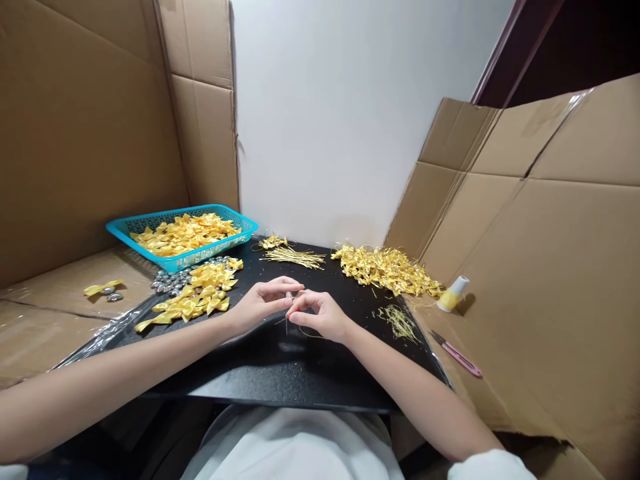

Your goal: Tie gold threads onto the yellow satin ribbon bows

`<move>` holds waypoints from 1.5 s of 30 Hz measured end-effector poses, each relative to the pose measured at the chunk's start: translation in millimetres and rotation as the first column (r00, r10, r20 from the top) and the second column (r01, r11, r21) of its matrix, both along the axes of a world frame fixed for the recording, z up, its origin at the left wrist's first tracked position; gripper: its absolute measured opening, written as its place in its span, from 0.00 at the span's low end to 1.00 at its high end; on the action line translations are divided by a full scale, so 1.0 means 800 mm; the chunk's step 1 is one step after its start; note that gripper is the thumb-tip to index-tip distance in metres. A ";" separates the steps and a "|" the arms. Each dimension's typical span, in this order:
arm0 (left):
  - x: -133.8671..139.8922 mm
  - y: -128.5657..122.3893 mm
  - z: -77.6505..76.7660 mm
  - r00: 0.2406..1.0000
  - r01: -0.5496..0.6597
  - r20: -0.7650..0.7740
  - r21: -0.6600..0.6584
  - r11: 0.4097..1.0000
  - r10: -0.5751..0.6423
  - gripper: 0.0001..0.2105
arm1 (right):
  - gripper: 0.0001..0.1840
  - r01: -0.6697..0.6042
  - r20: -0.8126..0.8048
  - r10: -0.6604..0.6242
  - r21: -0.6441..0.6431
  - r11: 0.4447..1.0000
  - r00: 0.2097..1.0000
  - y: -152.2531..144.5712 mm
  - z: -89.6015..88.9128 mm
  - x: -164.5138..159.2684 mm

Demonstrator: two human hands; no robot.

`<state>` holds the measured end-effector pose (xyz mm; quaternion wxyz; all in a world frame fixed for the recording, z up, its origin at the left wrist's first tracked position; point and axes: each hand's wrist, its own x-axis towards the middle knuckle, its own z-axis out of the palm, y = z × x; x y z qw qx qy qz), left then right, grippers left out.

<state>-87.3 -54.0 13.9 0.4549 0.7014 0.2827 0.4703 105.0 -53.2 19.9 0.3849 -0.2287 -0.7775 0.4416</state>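
Over the middle of the black table, my left hand [264, 304] and my right hand [323, 316] meet at the fingertips. A pinch between left thumb and fingers hides whatever is there. My right thumb and index finger close on a thin, needle-like piece [287, 327] pointing down, with a spot of red at the tips. Fine thread [309, 333] curves below the right hand. To the left lie yellow ribbon bows [193, 303] beside silvery round beads [173, 281].
A blue basket [181, 262] of yellow bows stands back left. Gold ties [295, 257] and a heap of finished-looking gold bows [385, 268] lie behind. Thread scraps [401, 325], a thread spool [453, 294] and pink snips [457, 355] are right. Cardboard walls [550, 267] enclose the sides.
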 end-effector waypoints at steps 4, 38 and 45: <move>0.012 -0.001 0.013 1.000 -0.029 -0.005 0.059 0.998 0.030 0.09 | 0.18 -0.020 0.002 0.021 -0.052 0.998 1.000 0.000 -0.004 0.000; 0.081 -0.057 0.213 0.931 -0.344 0.046 0.449 0.825 0.363 0.12 | 0.05 0.690 -0.514 -0.482 0.370 0.622 0.709 -0.049 0.178 0.025; 0.079 -0.053 0.210 0.938 -0.337 0.072 0.429 0.838 0.340 0.13 | 0.04 0.701 -0.541 -0.463 0.414 0.581 0.703 -0.048 0.176 0.024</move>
